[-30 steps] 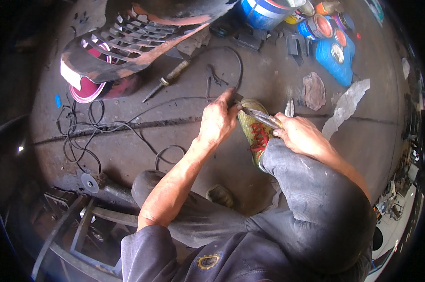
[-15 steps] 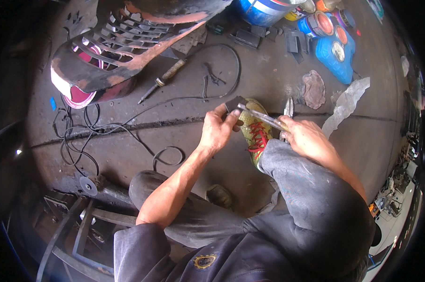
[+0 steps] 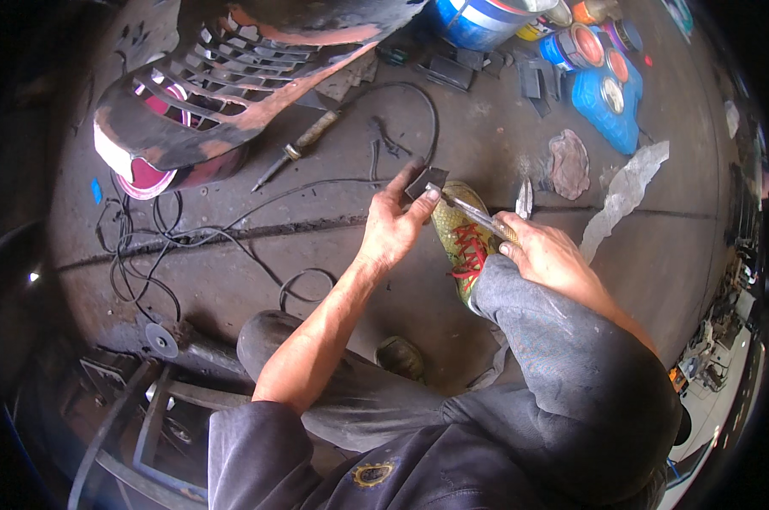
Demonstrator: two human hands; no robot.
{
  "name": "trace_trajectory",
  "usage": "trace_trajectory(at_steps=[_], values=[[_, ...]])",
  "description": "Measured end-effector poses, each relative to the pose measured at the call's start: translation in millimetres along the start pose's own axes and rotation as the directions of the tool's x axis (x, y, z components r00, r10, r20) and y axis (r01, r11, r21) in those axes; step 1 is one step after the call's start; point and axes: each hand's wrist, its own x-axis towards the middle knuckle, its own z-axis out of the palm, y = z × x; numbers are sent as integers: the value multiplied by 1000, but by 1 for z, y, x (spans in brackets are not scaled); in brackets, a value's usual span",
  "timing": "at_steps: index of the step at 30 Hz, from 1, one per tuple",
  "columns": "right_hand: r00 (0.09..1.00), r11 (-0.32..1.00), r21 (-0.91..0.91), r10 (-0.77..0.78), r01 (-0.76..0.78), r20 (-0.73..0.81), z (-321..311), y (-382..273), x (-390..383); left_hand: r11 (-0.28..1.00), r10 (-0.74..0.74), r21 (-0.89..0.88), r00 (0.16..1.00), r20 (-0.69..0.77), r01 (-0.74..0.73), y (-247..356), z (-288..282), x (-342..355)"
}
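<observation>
My left hand (image 3: 390, 225) pinches a small dark flat piece (image 3: 427, 181), apparently plastic, between thumb and fingers. A slim metal tool (image 3: 479, 216) with a textured, worn handle is gripped in my right hand (image 3: 544, 251). Its tip points at the piece, close by my left thumb; whether it touches the piece I cannot tell, nor its exact kind. Below both hands is a yellow-green shoe (image 3: 465, 242) with red laces. Just beyond my right hand, a silvery pointed metal thing (image 3: 524, 197) shows, its lower part hidden.
At the far left, a slatted car-body part (image 3: 206, 110) rests on a pink-rimmed container (image 3: 146, 180). A corded soldering iron (image 3: 295, 151) lies beside it. Paint cans (image 3: 571, 47), a blue jug (image 3: 607, 106), dark scraps (image 3: 533, 81) and a crumpled rag (image 3: 569, 164) sit far right. Near left is a disc grinder (image 3: 161, 340).
The dark piece has turned in my left fingers, showing more of its face. My right hand has shifted slightly down and left, and the tool's tip now lies lower, by the left thumb.
</observation>
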Motion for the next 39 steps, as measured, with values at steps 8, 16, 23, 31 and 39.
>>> trace_trajectory(at_steps=[8, 16, 23, 31, 39], values=[[979, 993, -8, 117, -117, 165, -16, -18, 2, 889, 50, 447, 991, 127, -103, 8, -7, -3], [948, 986, -50, 164, -156, 272, -13, -15, 4, 757, 110, 625, 981, 160, -187, -16, -3, -10], [980, 973, 202, 78, -115, 181, 2, -3, 13, 994, -92, 78, 985, 149, 81, 31, -16, 16], [954, 981, 156, 66, -115, 291, 6, 11, 11, 937, 35, 347, 999, 6, -35, 44, -30, 8], [997, 998, -45, -45, 42, -60, -10, -2, 1, 981, -181, 90, 981, 69, 175, 55, -60, 9]])
